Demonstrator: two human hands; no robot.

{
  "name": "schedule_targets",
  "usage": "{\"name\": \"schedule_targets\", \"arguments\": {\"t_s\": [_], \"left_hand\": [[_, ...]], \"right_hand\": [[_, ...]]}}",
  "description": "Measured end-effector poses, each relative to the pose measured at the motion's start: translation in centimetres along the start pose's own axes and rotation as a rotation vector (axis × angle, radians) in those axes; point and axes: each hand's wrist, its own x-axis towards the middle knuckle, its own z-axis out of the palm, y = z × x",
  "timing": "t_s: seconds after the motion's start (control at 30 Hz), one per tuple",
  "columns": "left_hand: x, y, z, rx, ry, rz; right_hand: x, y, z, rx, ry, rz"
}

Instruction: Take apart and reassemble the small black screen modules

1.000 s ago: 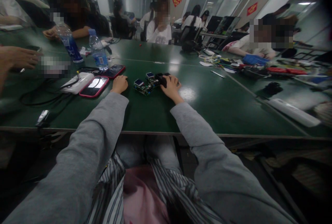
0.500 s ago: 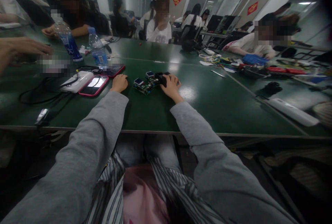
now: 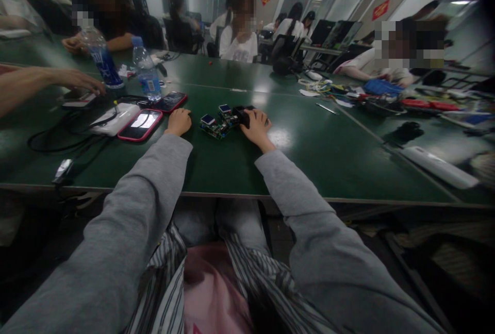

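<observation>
My left hand (image 3: 179, 121) rests on the green table, its fingers curled together, with nothing visible in them. It lies just right of a pink-cased phone (image 3: 141, 124) and below a second phone (image 3: 174, 100). My right hand (image 3: 255, 127) is closed over a black blocky part (image 3: 242, 116); the fingers hide much of it. Left of that part, between my hands, sit small circuit boards with little screens: one board (image 3: 211, 126) nearer me and another small screen (image 3: 225, 109) behind it. Whether the boards are joined to the black part I cannot tell.
A white power bank (image 3: 116, 119) with black cables lies left. Two water bottles, a taller one (image 3: 104, 63) and a smaller one (image 3: 147, 71), stand behind. A co-worker's hand (image 3: 83, 81) reaches in from the left. Wires, a pen (image 3: 327, 109) and a white bar (image 3: 439, 166) lie right.
The co-worker's hand at the left has moved further right, over the table. My hands and the circuit boards stay nearly where they were; the view shifts slightly.
</observation>
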Motion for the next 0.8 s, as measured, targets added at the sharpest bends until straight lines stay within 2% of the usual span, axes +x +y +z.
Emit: {"name": "schedule_targets", "arguments": {"t_s": [0.3,0.5,0.8], "left_hand": [[0.1,-0.1,0.0,0.01,-0.014,-0.001],[0.0,-0.2,0.2,-0.015,0.038,0.032],[0.2,-0.2,0.4,0.001,0.009,0.013]], "right_hand": [[0.2,0.4,0.5,0.038,0.018,-0.008],[0.4,0.6,0.8,0.058,0.032,-0.009],[0.4,0.6,1.0,0.069,0.047,0.0]]}}
